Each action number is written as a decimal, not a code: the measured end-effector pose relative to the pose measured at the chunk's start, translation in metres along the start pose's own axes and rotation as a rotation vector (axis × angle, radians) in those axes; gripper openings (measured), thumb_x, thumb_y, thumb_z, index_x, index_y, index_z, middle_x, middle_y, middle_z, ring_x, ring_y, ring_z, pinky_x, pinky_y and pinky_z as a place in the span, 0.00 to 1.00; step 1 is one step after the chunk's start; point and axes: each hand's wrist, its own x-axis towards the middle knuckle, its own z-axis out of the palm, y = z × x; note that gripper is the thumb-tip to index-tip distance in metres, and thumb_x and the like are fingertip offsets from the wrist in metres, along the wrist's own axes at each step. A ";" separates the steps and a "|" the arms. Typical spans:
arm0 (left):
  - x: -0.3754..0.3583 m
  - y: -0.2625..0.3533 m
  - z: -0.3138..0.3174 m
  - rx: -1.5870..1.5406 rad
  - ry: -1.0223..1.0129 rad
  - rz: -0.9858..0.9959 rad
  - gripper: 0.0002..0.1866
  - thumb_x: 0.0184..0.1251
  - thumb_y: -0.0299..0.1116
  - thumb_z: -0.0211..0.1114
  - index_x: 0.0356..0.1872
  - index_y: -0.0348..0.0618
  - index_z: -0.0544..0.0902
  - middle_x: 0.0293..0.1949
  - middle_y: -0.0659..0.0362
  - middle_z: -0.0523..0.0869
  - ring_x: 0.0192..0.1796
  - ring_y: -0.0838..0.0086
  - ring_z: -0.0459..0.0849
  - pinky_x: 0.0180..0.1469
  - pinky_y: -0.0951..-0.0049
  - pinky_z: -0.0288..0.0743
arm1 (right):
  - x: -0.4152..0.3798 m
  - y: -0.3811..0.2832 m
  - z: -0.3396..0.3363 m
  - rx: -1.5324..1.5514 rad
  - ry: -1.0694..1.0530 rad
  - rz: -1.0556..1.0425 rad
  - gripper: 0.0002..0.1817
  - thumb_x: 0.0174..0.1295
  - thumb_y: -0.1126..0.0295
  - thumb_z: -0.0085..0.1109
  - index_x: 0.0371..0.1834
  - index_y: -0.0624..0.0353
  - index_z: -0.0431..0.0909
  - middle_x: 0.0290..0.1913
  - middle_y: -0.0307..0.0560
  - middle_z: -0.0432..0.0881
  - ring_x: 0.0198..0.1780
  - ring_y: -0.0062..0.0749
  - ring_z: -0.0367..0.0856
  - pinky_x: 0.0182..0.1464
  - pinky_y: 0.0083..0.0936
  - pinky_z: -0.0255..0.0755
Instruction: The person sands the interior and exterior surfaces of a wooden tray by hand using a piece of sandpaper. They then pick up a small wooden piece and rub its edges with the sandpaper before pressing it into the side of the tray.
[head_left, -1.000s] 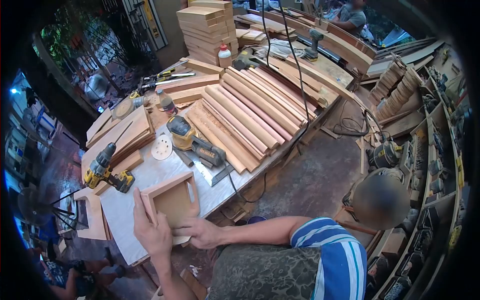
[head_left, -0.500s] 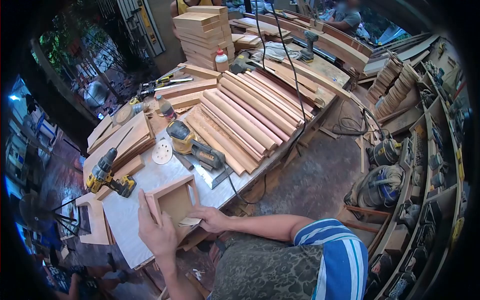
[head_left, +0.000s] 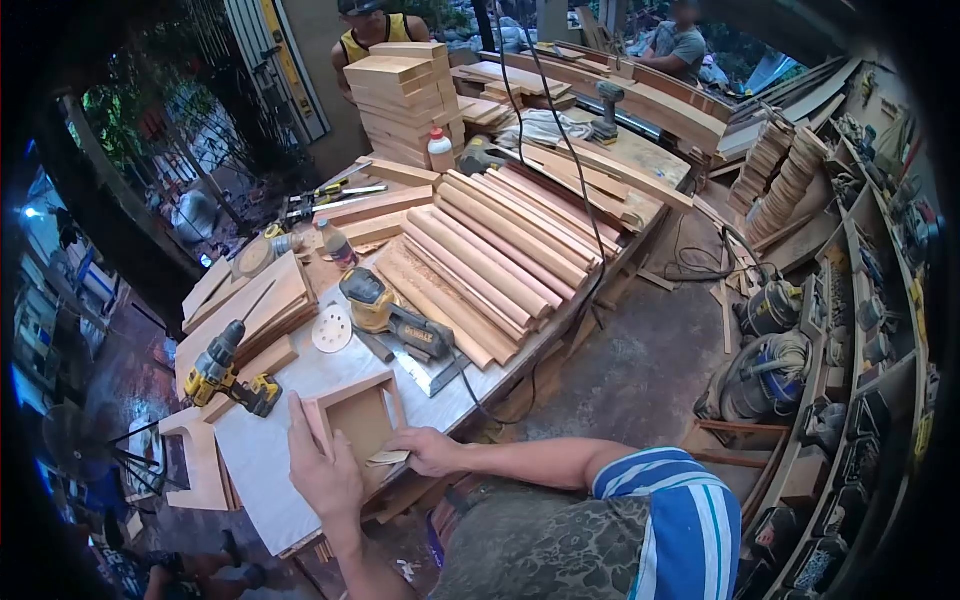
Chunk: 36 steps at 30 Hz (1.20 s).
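Observation:
A small wooden box (head_left: pixel 352 389) with a flat bottom panel is tilted at the near edge of the worktable. My left hand (head_left: pixel 326 472) grips its left side, the fingers behind the outer wall and the thumb toward the front. At the box's right side, my right hand (head_left: pixel 430 452) pinches a folded pale sheet (head_left: pixel 388 458) that looks like sandpaper. That sheet lies against the lower right part of the box. Just beyond the box are a yellow and black power sander (head_left: pixel 395 315), a round sanding disc (head_left: pixel 332 329) and a cordless drill (head_left: pixel 228 375).
Rounded wooden strips (head_left: pixel 500 250) lie side by side across the table. Stacked wood blocks (head_left: pixel 400 100) stand at the far end, near a person in a yellow-trimmed top (head_left: pixel 385 35). A black cord (head_left: pixel 590 200) hangs over the table. Shelves (head_left: pixel 850 400) line the right.
The view has shifted slightly, so the scene sits a little lower. My hands keep hold of the box and the folded sheet, with little change in their positions.

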 end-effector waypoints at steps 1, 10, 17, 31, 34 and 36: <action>0.000 -0.002 0.000 -0.020 -0.006 0.012 0.40 0.62 0.20 0.63 0.80 0.39 0.67 0.55 0.40 0.83 0.56 0.42 0.84 0.59 0.53 0.77 | 0.001 0.002 0.000 -0.005 0.006 0.002 0.27 0.54 0.86 0.51 0.57 0.58 0.85 0.55 0.59 0.86 0.59 0.57 0.84 0.61 0.43 0.78; -0.002 -0.009 -0.002 -0.055 -0.090 0.033 0.40 0.64 0.24 0.66 0.79 0.35 0.66 0.54 0.39 0.82 0.57 0.41 0.82 0.59 0.50 0.75 | -0.002 -0.010 0.008 -0.046 0.073 -0.038 0.25 0.53 0.85 0.56 0.57 0.61 0.84 0.52 0.57 0.86 0.55 0.56 0.86 0.59 0.41 0.80; -0.010 -0.016 -0.001 -0.007 -0.100 0.110 0.40 0.66 0.25 0.66 0.81 0.40 0.65 0.54 0.42 0.83 0.53 0.43 0.85 0.57 0.51 0.78 | -0.003 -0.012 0.009 -0.028 0.038 0.081 0.28 0.54 0.87 0.50 0.59 0.60 0.85 0.54 0.59 0.88 0.59 0.55 0.86 0.64 0.40 0.79; -0.008 -0.017 -0.011 -0.038 -0.151 0.077 0.39 0.68 0.25 0.66 0.81 0.40 0.64 0.61 0.40 0.80 0.61 0.41 0.81 0.61 0.50 0.76 | 0.036 -0.127 -0.288 -0.621 1.015 -0.080 0.28 0.63 0.78 0.47 0.66 0.56 0.84 0.69 0.70 0.78 0.68 0.59 0.80 0.73 0.39 0.71; -0.008 -0.019 -0.009 -0.048 -0.138 0.088 0.40 0.68 0.25 0.65 0.82 0.43 0.63 0.63 0.40 0.80 0.62 0.41 0.81 0.63 0.49 0.75 | 0.056 -0.206 -0.366 -0.575 1.058 0.094 0.24 0.60 0.74 0.50 0.58 0.68 0.84 0.50 0.63 0.91 0.53 0.42 0.90 0.54 0.30 0.80; -0.005 -0.019 -0.012 -0.054 -0.123 0.070 0.40 0.69 0.26 0.65 0.83 0.46 0.62 0.64 0.40 0.80 0.64 0.41 0.81 0.65 0.49 0.75 | 0.058 -0.200 -0.378 -0.504 0.915 0.086 0.23 0.60 0.72 0.51 0.56 0.67 0.86 0.52 0.61 0.91 0.53 0.42 0.91 0.54 0.31 0.82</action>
